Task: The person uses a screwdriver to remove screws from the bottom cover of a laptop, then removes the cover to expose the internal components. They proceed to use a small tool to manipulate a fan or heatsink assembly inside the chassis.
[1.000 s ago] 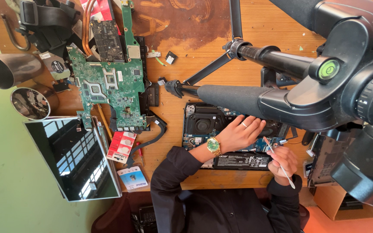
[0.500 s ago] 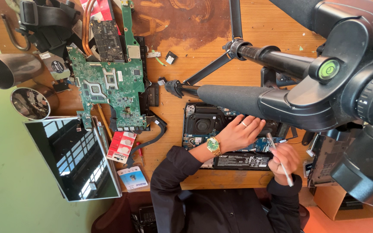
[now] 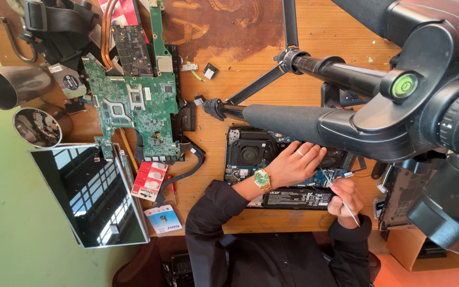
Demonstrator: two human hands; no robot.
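Note:
An opened laptop base (image 3: 251, 154) with its fan, board and black battery (image 3: 293, 198) exposed lies at the front edge of the wooden table. My left hand (image 3: 293, 163), with a gold watch on the wrist and a ring on one finger, rests flat on the laptop's inner parts, fingers spread. My right hand (image 3: 346, 197) is just to its right, pinching a thin metal tool (image 3: 350, 212) over the laptop's right part. Where the tool's tip touches is hidden by my fingers.
A green motherboard (image 3: 134, 106) lies at the left beside loose parts and a copper heat pipe. A detached screen panel (image 3: 88, 194), two small card packets (image 3: 150, 180) and metal cups (image 3: 6, 85) sit at the far left. A black tripod with a camera (image 3: 399, 90) hangs over the right side.
My right hand has turned the thin tool slightly and edged closer to the laptop. My left hand stays on the laptop in nearly the same pose.

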